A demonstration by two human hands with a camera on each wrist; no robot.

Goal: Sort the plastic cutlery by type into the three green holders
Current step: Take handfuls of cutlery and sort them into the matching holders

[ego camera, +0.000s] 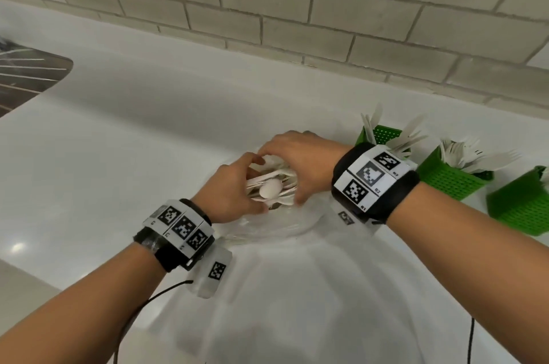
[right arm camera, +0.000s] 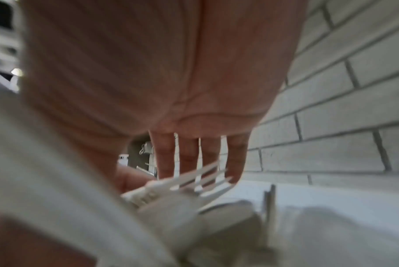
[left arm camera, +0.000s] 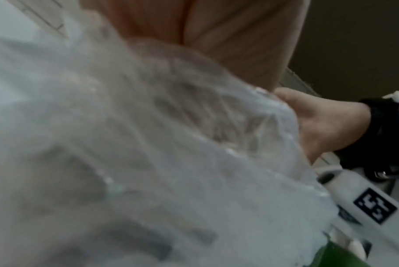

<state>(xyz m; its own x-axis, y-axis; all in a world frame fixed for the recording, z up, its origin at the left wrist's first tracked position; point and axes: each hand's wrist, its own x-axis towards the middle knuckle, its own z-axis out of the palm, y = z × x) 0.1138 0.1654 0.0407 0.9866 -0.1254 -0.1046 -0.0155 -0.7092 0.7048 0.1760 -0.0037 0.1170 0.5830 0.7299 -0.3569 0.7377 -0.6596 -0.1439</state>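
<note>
Both our left hand (ego camera: 234,188) and right hand (ego camera: 300,161) clasp the cutlery bundle (ego camera: 271,185) over the clear bag (ego camera: 282,227); only the head view shows the green holders (ego camera: 451,179) toward the counter's right edge, while the right wrist view reveals fork tines (right arm camera: 207,178).

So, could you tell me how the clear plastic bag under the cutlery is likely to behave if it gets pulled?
The plastic bag looks thin and crumpled, so it would probably be floppy and bunch up. It likely weighs very little, so the loose cutlery that both hands, left hand and right hand, are gathering could slide or spill.
</note>
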